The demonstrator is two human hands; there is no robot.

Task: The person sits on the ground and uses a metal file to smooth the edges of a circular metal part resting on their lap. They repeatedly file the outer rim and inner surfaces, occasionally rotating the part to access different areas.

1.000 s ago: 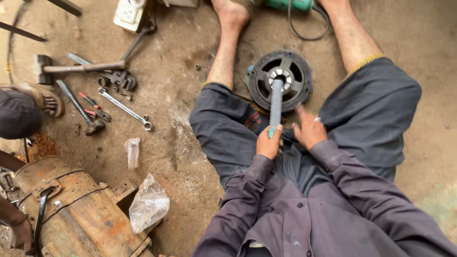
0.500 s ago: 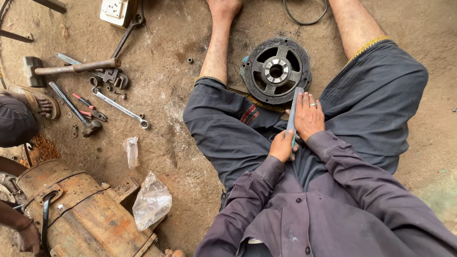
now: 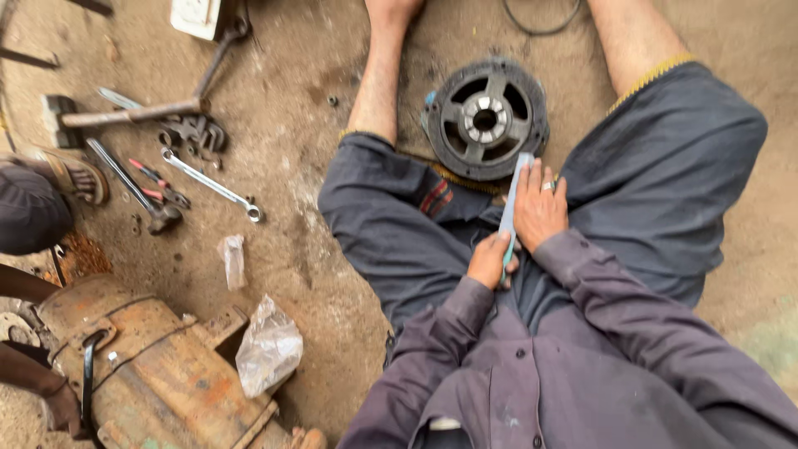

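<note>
The left hand [image 3: 490, 259] is closed around the lower end of a flat metal bar [image 3: 510, 204]. The right hand [image 3: 540, 208] lies with fingers extended against the bar's right side. The bar's upper end touches the round slotted metal disc [image 3: 486, 118] just beyond both hands.

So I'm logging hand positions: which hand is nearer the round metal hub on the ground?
Right. The right hand lies just below the round metal hub on the flat bar; the left hand grips the bar's lower end, farther back.
</note>
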